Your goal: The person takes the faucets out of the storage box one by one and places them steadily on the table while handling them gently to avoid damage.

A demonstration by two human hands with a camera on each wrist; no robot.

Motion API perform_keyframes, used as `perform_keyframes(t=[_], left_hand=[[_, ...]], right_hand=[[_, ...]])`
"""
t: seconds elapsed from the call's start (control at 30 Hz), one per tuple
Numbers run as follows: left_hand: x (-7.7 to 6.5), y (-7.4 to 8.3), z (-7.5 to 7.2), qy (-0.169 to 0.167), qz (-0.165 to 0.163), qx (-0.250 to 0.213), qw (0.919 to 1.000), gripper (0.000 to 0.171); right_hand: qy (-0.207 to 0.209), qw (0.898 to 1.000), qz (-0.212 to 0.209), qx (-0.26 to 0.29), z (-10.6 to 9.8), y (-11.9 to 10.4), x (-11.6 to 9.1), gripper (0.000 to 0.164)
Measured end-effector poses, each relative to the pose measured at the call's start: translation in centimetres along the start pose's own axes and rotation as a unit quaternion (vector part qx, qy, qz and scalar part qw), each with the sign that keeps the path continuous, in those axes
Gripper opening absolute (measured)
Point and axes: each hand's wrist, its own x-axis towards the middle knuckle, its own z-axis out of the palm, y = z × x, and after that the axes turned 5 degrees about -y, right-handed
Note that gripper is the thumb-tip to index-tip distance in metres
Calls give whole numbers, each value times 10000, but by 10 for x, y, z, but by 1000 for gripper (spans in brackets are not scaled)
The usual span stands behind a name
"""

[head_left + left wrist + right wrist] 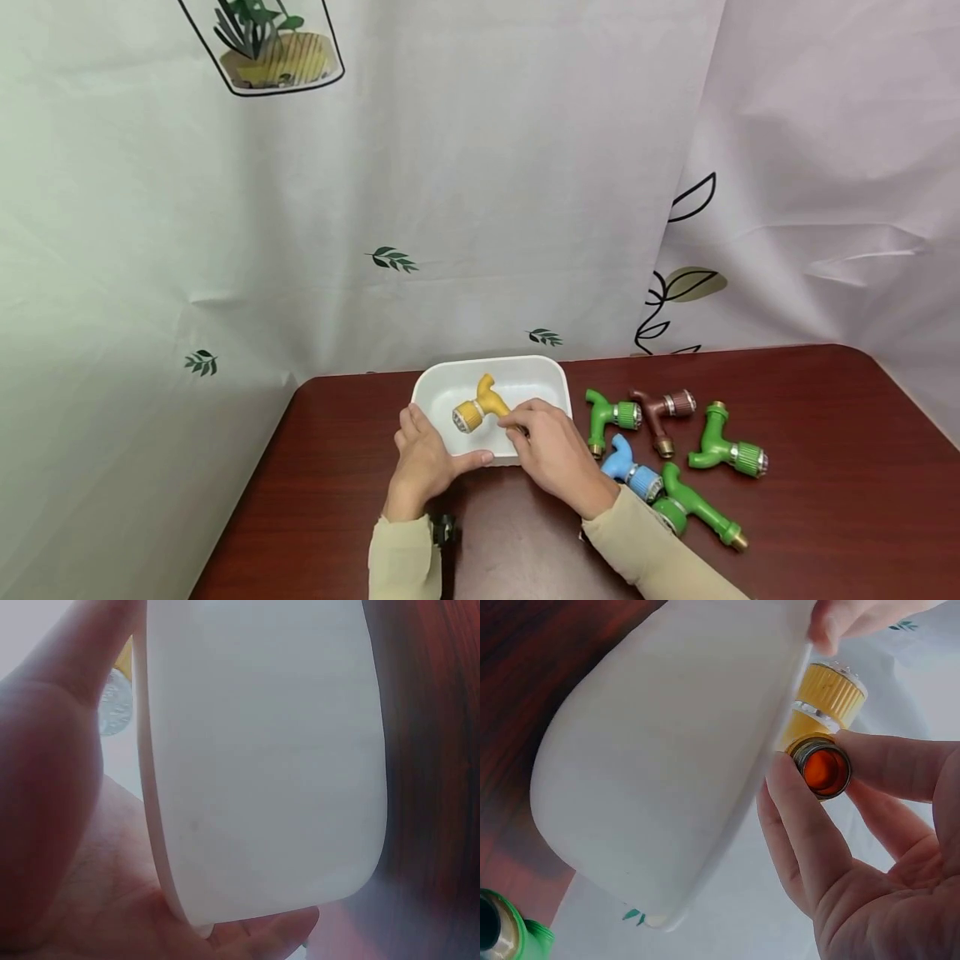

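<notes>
A yellow plastic tap (489, 400) is over the white tray (525, 363), its ribbed knob towards the left. My right hand (557, 454) pinches it by the threaded inlet end, between thumb and fingers. In the right wrist view the tap (829, 694) shows its open brass-coloured inlet facing the camera, just beyond the tray's rim. My left hand (423, 463) grips the tray's near left corner, thumb along the front rim and fingers on the left side. The left wrist view is mostly the tray's outer wall (262, 765).
Right of the tray lie several more taps: a green one (600, 417), a brown one (655, 410), a blue one (621, 460), another green one (716, 446) and a long green one (697, 504). A patterned white cloth (480, 208) hangs behind the dark red table (840, 500).
</notes>
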Motion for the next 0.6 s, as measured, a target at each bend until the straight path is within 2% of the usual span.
perform_keyframes(t=[0.6], left_hand=[[-1, 0, 0, 87, 32, -8, 10000, 144]], right_hand=[[247, 9997, 13, -25, -20, -9, -15, 15]])
